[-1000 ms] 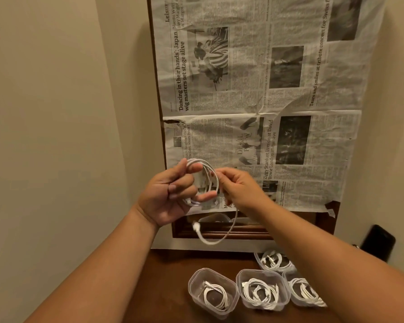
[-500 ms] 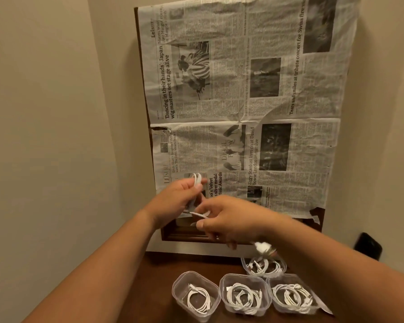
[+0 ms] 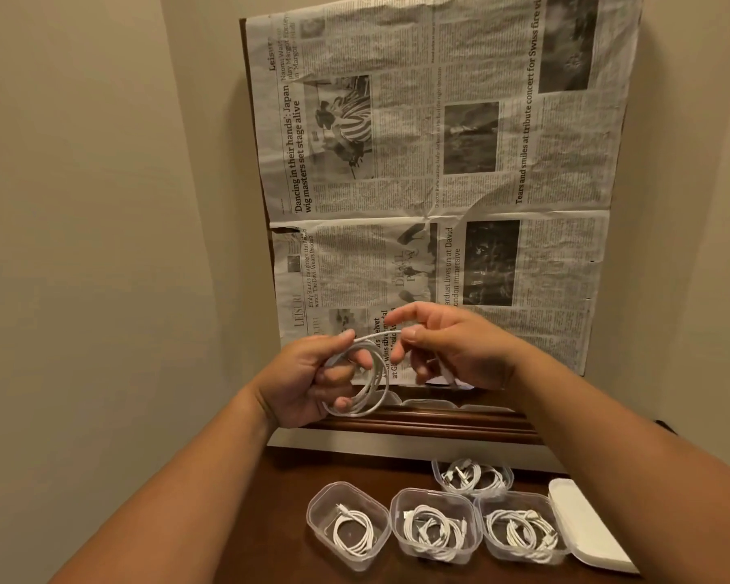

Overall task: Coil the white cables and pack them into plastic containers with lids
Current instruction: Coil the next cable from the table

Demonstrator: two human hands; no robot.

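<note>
Left hand (image 3: 308, 381) grips the coiled white cable (image 3: 365, 385), loops round its fingers. Right hand (image 3: 452, 351), at three o'clock, pinches the free strand. This looks like the last wraps of coiling; next comes tucking the tail and lowering the coil into a container. At six o'clock, four open containers (image 3: 315, 516) on the tabletop (image 3: 279, 520) already hold cables. The cable's end under the right palm is blurred, and the forearm cuts off the lid (image 3: 586, 528).

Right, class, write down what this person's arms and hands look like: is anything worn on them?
The left hand and right hand are bare, no gloves. The left arm and right arm are bare to the frame's edge: no sleeves, watch or bracelet in view. No ring shows plainly, though some fingers are curled out of sight.
</note>
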